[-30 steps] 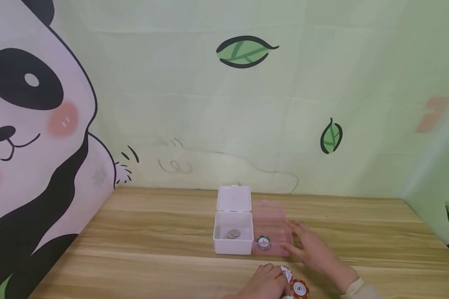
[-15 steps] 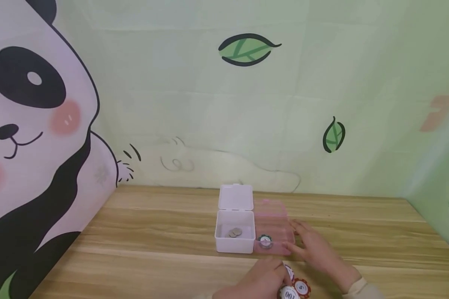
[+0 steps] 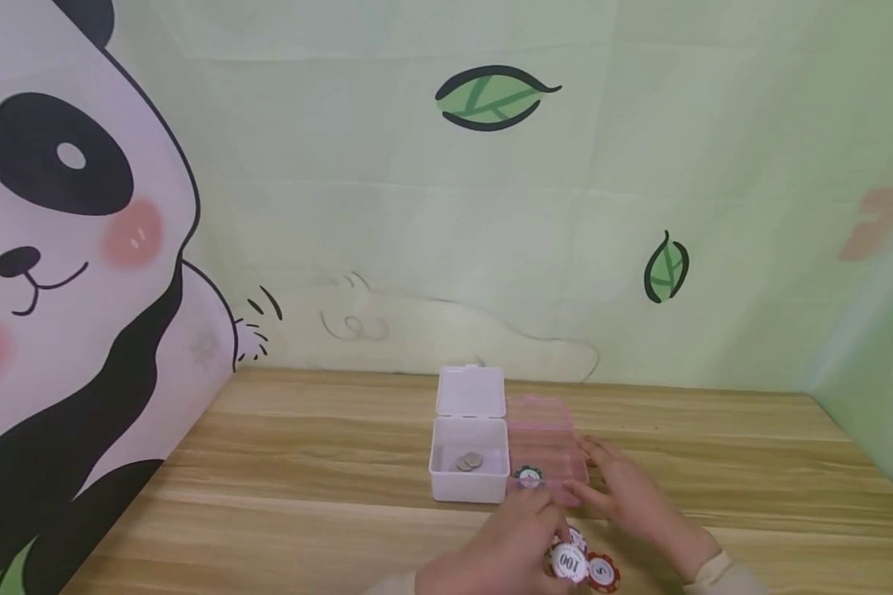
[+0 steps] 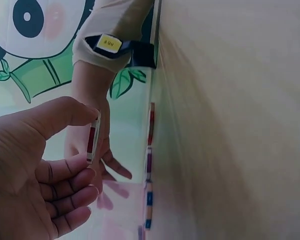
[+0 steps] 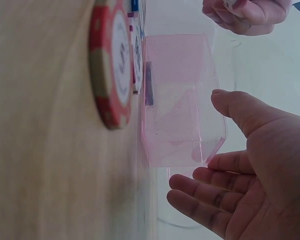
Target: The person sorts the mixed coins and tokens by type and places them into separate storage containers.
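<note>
My left hand point(image 3: 502, 537) pinches a white-faced poker chip point(image 3: 569, 562) marked 100 between thumb and index finger. In the left wrist view this chip point(image 4: 93, 137) is edge-on, lifted off the table, its edge partly dark red. My right hand point(image 3: 636, 504) rests at the right side of a translucent pink box point(image 3: 546, 450), its thumb at the front and fingers at the side, loosely extended. Inside the pink box lies a green-edged chip point(image 3: 528, 474). A red chip point(image 3: 604, 572) and a purple-edged chip point(image 3: 576, 539) lie on the table beside the left hand.
A white box point(image 3: 469, 487) with its lid raised stands against the pink box's left side and holds several coins point(image 3: 470, 461). The pink box's lid is raised too. A blue-edged chip point(image 4: 149, 205) lies on the wooden table point(image 3: 305, 496). Behind hangs a panda-printed cloth point(image 3: 387, 207).
My left hand has picked the white 100 chip from the group of chips and raised it slightly toward the boxes. My right hand stays at the pink box.
</note>
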Action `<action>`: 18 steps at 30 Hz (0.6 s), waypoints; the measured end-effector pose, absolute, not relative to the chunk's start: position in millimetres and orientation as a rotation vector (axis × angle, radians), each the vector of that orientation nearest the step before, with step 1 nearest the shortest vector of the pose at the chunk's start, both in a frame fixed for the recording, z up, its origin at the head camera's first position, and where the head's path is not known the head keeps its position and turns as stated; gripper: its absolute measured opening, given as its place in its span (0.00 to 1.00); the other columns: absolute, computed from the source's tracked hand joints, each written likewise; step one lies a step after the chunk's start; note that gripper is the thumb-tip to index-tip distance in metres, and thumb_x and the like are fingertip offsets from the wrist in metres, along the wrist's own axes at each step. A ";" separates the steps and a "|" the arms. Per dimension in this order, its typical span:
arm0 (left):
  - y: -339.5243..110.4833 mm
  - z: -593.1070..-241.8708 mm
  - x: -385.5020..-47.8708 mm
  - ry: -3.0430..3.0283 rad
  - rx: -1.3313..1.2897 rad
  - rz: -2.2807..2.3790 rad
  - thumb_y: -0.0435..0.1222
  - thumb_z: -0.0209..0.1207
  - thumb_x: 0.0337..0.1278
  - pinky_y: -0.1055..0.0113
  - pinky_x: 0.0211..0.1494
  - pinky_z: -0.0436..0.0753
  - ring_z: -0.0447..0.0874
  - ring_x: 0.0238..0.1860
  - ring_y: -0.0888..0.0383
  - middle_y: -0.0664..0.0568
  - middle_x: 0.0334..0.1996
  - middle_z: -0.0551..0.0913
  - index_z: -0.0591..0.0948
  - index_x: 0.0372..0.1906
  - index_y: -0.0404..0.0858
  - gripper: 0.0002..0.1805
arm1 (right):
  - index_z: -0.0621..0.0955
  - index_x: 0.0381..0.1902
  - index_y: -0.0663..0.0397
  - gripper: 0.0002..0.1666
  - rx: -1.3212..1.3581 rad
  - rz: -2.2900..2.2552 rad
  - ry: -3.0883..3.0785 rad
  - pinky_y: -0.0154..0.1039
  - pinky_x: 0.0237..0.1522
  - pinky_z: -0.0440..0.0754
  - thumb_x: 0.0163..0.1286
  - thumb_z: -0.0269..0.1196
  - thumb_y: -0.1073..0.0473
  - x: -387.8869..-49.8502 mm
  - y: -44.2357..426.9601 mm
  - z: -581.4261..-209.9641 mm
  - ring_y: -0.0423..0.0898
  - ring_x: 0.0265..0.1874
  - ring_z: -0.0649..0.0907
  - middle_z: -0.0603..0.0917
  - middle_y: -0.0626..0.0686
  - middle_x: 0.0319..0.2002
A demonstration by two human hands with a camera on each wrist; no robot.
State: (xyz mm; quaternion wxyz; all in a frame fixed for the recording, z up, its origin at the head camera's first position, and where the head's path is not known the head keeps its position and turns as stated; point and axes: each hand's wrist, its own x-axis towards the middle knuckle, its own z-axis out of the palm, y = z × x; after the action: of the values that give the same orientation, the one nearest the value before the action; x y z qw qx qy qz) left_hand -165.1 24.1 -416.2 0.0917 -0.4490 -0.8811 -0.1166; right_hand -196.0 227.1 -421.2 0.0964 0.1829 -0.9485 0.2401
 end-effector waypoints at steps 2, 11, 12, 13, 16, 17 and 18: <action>23.3 -415.3 -167.1 -2.590 -1.325 -0.358 0.54 0.69 0.43 0.74 0.52 0.72 0.71 0.43 0.68 0.64 0.34 0.74 0.78 0.34 0.48 0.18 | 0.65 0.67 0.68 0.41 0.541 0.713 -2.812 0.62 0.59 0.74 0.65 0.63 0.49 -196.2 227.6 -421.0 0.68 0.58 0.75 0.71 0.72 0.63; 19.4 -410.0 -170.7 -2.539 -1.228 -0.328 0.54 0.71 0.37 0.77 0.47 0.70 0.69 0.39 0.69 0.65 0.33 0.72 0.78 0.33 0.49 0.20 | 0.66 0.66 0.68 0.41 0.543 0.678 -2.807 0.61 0.57 0.76 0.65 0.63 0.47 -196.8 229.5 -421.8 0.65 0.55 0.79 0.73 0.71 0.62; 18.9 -408.9 -171.6 -2.552 -1.221 -0.329 0.54 0.71 0.37 0.78 0.45 0.69 0.68 0.38 0.69 0.65 0.32 0.72 0.78 0.34 0.49 0.20 | 0.66 0.67 0.68 0.42 0.540 0.673 -2.810 0.60 0.56 0.77 0.65 0.63 0.46 -197.2 229.5 -422.0 0.64 0.54 0.80 0.73 0.71 0.62; 18.4 -407.8 -172.7 -2.561 -1.215 -0.324 0.54 0.70 0.38 0.78 0.44 0.69 0.68 0.38 0.69 0.65 0.32 0.72 0.78 0.34 0.49 0.20 | 0.66 0.66 0.68 0.42 0.540 0.672 -2.810 0.60 0.56 0.77 0.64 0.63 0.46 -197.4 229.5 -422.2 0.64 0.53 0.80 0.73 0.71 0.62; 17.3 -404.3 -177.0 -2.575 -1.195 -0.301 0.55 0.70 0.40 0.77 0.44 0.69 0.68 0.38 0.68 0.64 0.33 0.72 0.78 0.33 0.47 0.20 | 0.66 0.67 0.69 0.42 0.543 0.678 -2.809 0.61 0.57 0.76 0.64 0.63 0.46 -197.8 229.2 -422.4 0.64 0.53 0.80 0.72 0.71 0.62; 16.9 -403.0 -178.6 -2.577 -1.186 -0.302 0.55 0.70 0.40 0.77 0.45 0.70 0.68 0.39 0.67 0.63 0.33 0.73 0.78 0.33 0.47 0.21 | 0.66 0.67 0.69 0.42 0.541 0.677 -2.809 0.61 0.58 0.75 0.64 0.63 0.46 -197.9 229.1 -422.7 0.65 0.54 0.80 0.72 0.71 0.62; 16.6 -401.7 -180.3 -2.580 -1.179 -0.305 0.55 0.70 0.40 0.76 0.45 0.70 0.69 0.40 0.67 0.63 0.34 0.73 0.78 0.33 0.46 0.21 | 0.66 0.67 0.68 0.42 0.539 0.679 -2.808 0.61 0.58 0.75 0.64 0.64 0.46 -197.9 228.9 -422.9 0.65 0.55 0.79 0.72 0.71 0.62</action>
State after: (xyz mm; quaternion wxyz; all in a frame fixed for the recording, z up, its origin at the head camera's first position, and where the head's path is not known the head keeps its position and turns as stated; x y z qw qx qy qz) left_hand -180.3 16.6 -401.7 0.1437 -0.4090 -0.8949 -0.1058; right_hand -197.9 228.9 -422.9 0.1014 0.1823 -0.9506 0.2298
